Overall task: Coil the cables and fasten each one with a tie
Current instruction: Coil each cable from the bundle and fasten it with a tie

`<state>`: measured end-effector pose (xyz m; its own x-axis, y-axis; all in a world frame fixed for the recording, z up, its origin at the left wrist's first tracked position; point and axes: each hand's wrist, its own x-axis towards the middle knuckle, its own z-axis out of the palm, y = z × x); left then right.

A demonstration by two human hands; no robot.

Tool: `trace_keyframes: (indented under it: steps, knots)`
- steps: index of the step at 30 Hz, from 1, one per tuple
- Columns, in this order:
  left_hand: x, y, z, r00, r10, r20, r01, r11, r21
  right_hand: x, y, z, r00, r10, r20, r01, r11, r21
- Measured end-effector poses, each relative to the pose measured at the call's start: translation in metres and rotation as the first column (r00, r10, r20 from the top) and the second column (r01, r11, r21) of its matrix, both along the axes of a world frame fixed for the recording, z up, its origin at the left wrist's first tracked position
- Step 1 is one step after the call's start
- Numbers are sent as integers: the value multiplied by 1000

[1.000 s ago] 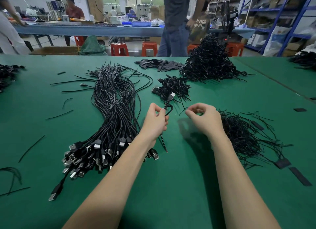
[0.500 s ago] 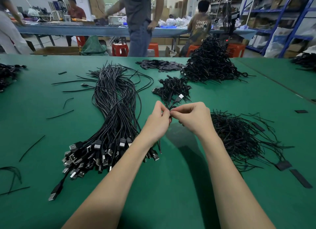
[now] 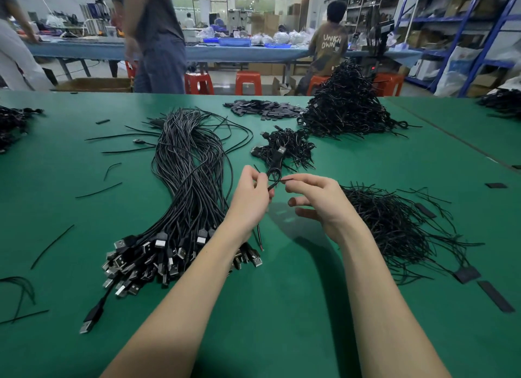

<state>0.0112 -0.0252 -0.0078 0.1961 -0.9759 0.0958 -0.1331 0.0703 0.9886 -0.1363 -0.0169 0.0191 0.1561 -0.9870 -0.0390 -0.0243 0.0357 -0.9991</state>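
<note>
Fingers: left hand [image 3: 249, 200] pinches a small looped black cable [image 3: 274, 172]; right hand [image 3: 321, 200] pinches a thin black tie [image 3: 277, 182] crossing it, other fingers loosely spread.
Cable: held above the green table [image 3: 282, 307], mid-width.
Left side: long bundle of black USB cables [image 3: 186, 197].
Right side: heap of loose black ties [image 3: 394, 225].
Far edge: piles of coiled cables [image 3: 344, 106].
</note>
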Motion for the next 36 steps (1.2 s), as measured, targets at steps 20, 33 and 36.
trace_keyframes:
  steps: [20,33,36]
  knots:
    - [2,1,6,970,-172,-172,182,983,39,-7,-9,-15,971,-51,232,-24,951,309]
    - [15,20,35,640,-665,384,611,744,271,-45,-10,-1,952,168,-255,-187,981,-50]
    - [8,14,21,707,-552,443,488,833,259,-34,-12,3,858,24,-512,-119,981,-154]
